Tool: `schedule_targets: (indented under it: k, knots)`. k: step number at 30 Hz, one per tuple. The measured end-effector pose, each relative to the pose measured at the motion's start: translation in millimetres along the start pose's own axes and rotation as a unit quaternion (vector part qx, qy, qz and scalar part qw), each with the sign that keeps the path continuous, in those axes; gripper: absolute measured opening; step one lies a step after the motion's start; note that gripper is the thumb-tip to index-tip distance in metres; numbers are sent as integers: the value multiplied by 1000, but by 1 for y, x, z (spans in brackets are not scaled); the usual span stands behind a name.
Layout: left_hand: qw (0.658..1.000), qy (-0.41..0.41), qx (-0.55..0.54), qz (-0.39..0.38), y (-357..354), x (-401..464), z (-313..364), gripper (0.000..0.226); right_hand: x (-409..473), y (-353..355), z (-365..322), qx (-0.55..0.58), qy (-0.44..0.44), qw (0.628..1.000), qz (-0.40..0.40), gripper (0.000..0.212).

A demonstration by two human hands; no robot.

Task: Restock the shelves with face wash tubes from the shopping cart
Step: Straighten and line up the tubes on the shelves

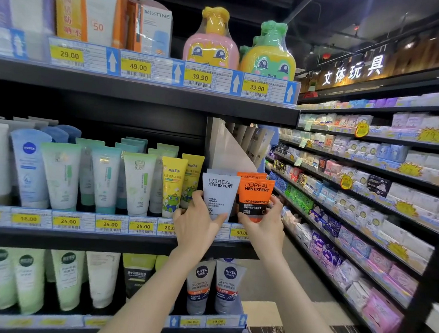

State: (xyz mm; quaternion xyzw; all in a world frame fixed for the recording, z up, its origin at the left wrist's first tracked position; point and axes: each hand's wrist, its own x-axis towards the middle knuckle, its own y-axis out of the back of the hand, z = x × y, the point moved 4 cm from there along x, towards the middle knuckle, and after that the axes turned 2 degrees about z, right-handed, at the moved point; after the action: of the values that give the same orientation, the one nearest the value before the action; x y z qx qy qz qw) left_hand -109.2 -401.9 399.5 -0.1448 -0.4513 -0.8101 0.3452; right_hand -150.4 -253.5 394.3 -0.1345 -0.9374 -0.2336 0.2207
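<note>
Left hand: the left hand (197, 224) grips the lower part of the grey L'Oréal Men Expert Hydra Power tube (218, 196), fingers on its left edge and thumb across the front near the cap end, which keeps the label facing outward.

Right hand: the right hand (263, 224) holds the orange L'Oréal Men Expert Hydra Energetic tube (254, 199) from its right side and bottom, fingers curled round the edge, thumb under the label.

Where the tubes are: both stand upright, cap end down, at the right end of the middle shelf (126, 244), touching side by side, just above the price labels (240, 232). A second grey and a second orange tube show just behind them, so each front tube seems to head its own row.

Why held low: gripping near the base likely lets the person square each tube to the shelf edge without covering the brand name.

Neighbours: the yellow frog-print tubes (172, 186) stand just left of the grey one; a pale divider panel (228, 148) rises behind the pair at the end of the bay.

Below: Nivea Men tubes (200, 285) stand on the lower shelf under the hands.

Cart: not in view.

Stage, as I judge it: facing up two tubes already on the shelf; release looks near.
</note>
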Motion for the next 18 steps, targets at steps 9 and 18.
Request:
schedule_targets:
  k: [9, 18]
  knots:
    - [993, -16, -110, 25, 24, 14, 0, 57, 0, 0, 3, 1, -7, 1000, -12, 73]
    - [971, -218, 74, 63, 67, 83, 38, 26, 4, -2, 8, 5, -9, 1000, -23, 74]
